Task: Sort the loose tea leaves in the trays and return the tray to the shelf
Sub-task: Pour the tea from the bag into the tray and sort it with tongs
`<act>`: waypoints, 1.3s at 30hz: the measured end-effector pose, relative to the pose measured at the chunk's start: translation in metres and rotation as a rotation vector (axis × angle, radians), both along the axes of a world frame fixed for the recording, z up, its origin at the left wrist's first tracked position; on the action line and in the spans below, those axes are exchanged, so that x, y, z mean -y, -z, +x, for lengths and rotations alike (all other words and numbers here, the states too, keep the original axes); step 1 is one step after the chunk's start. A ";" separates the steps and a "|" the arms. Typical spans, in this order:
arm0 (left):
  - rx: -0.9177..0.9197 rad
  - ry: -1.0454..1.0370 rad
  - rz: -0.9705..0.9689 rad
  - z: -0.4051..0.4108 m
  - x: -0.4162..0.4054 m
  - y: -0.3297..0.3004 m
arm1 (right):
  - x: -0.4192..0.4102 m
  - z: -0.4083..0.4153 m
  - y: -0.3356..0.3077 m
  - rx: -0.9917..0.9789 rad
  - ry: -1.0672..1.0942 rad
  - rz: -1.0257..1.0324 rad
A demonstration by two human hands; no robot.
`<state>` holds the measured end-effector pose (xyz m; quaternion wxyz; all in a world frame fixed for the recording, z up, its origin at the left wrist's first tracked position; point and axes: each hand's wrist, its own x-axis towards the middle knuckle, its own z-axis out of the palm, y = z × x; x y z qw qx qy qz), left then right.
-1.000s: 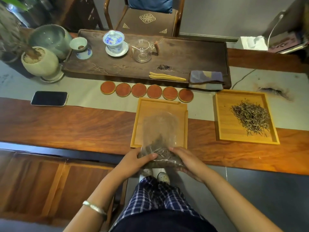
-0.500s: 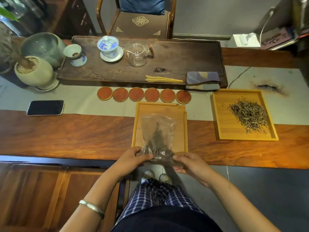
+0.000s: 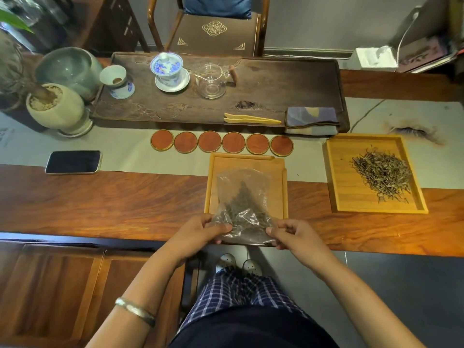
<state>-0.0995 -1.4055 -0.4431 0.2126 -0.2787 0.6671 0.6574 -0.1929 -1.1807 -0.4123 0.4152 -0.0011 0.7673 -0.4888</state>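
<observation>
Behind both hands (image 3: 247,233) pinching the tea bag (image 3: 242,209): coasters (image 3: 222,142), phone (image 3: 73,162).

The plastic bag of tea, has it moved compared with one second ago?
Yes. The plastic bag of tea now lies farther up over the near tray, its lower end closer to the table edge.

A bag of tea (image 3: 242,207) lies over the near tray (image 3: 278,187); the leaf-filled tray (image 3: 341,187) sits to its right.
</observation>
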 end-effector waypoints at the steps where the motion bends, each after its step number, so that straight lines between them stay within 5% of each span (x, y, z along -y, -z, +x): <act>1: -0.006 0.011 -0.007 0.000 0.002 -0.001 | 0.001 0.000 -0.002 0.005 0.005 -0.005; 17: -0.120 0.055 -0.129 -0.013 0.009 -0.032 | 0.006 -0.006 -0.022 0.048 0.164 -0.047; 39: -0.355 -0.052 -0.217 -0.015 0.005 -0.063 | 0.007 -0.008 -0.046 -0.214 0.152 -0.169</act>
